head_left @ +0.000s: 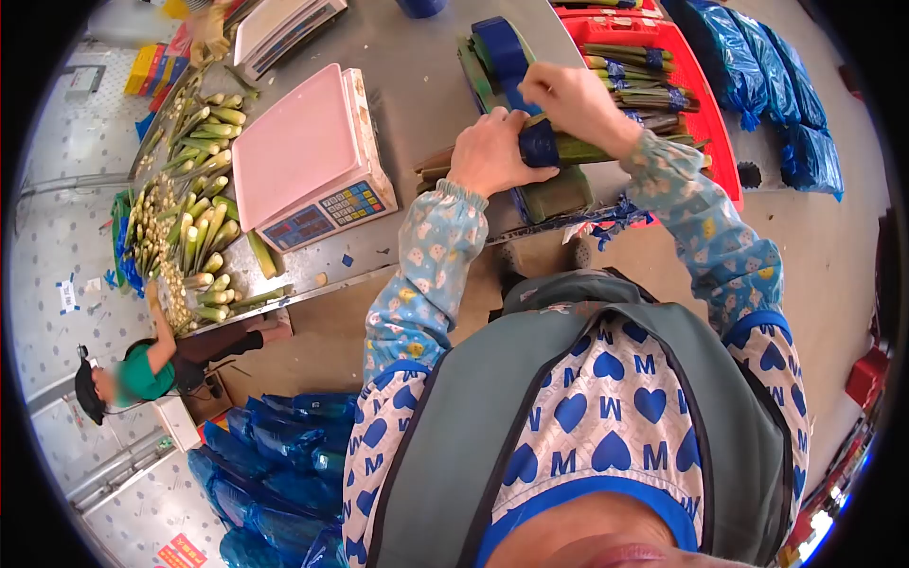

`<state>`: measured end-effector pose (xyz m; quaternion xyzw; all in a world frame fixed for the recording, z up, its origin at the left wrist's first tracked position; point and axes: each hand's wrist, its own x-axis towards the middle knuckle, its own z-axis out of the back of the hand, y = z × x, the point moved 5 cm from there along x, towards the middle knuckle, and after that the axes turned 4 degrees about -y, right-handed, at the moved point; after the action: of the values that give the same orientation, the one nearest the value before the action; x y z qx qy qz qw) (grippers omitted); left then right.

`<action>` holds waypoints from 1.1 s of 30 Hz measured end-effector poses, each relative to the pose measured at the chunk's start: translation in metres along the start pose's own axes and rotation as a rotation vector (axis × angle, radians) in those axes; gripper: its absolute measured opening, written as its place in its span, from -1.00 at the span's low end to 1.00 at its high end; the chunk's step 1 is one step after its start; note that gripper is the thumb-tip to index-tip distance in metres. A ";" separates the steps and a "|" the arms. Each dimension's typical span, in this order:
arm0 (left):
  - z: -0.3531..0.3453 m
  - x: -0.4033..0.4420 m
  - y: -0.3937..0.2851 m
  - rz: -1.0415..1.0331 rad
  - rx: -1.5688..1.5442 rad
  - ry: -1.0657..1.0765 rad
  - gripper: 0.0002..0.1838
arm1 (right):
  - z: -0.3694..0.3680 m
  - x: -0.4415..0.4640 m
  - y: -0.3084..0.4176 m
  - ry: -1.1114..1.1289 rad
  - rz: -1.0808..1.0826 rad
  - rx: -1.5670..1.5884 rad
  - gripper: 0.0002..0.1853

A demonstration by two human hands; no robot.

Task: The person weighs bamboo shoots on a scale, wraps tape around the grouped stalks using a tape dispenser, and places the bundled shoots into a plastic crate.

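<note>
My left hand [499, 154] is wrapped round a bundle of green stalks [579, 151] that has a dark blue band [539, 143] around it. Just to the right and above, my right hand [571, 97] is closed, with its fingers pinched near the top of the band; what they hold, if anything, is too small to make out. Behind both hands stands a blue and green tape dispenser [502, 52]. A green block-like part [557, 196] sits below the bundle at the table edge.
A scale with a pink tray [298, 142] stands left of my hands. Loose stalks [204, 227] cover the far left. Banded bundles lie in a red crate [717, 156] at right. Blue bags [748, 62] lie beyond it. Another person [147, 369] is at lower left.
</note>
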<state>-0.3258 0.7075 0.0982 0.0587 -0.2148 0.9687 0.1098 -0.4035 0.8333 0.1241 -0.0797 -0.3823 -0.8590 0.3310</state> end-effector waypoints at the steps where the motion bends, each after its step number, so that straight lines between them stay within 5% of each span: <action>1: 0.000 0.002 0.001 0.038 -0.009 0.043 -0.15 | 0.009 0.000 0.002 -0.076 0.058 0.011 -0.84; 6: -0.016 0.016 0.022 0.070 -0.145 0.206 -0.03 | 0.026 -0.043 0.054 -0.151 0.423 -0.360 -0.77; 9: -0.016 0.021 0.023 0.121 -0.088 0.249 -0.06 | 0.015 -0.041 0.038 -0.098 0.374 -0.503 -0.72; 11: -0.012 0.025 0.020 0.127 -0.211 0.341 -0.09 | 0.005 -0.030 0.031 0.132 0.214 -0.563 -0.76; 16: -0.014 0.020 0.024 0.135 -0.202 0.275 -0.04 | -0.001 -0.011 0.023 0.031 0.189 -0.524 -0.84; 18: 0.012 0.003 0.005 0.072 0.014 -0.282 0.04 | -0.005 -0.005 0.017 0.019 0.183 -0.529 -0.84; 22: -0.011 -0.030 -0.032 -0.063 0.138 -0.551 -0.03 | -0.006 0.001 0.016 0.076 0.155 -0.530 -0.83; 26: -0.013 -0.014 -0.035 0.064 0.221 -0.575 0.08 | -0.018 0.020 0.000 0.203 0.110 -0.549 -0.77; 28: -0.024 0.005 -0.008 0.028 0.224 -0.455 0.05 | -0.019 0.032 -0.001 0.259 0.051 -0.494 -0.73; 30: -0.016 0.009 -0.008 -0.006 0.266 -0.464 0.04 | -0.021 0.040 -0.004 0.561 -0.186 -0.542 -0.64; 33: -0.015 0.011 -0.007 0.029 0.200 -0.221 -0.13 | -0.042 0.039 -0.038 0.548 -0.115 -0.491 -0.68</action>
<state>-0.3354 0.7216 0.0892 0.1725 -0.1289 0.9744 0.0650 -0.4522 0.8024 0.0870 0.0979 -0.0659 -0.9318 0.3433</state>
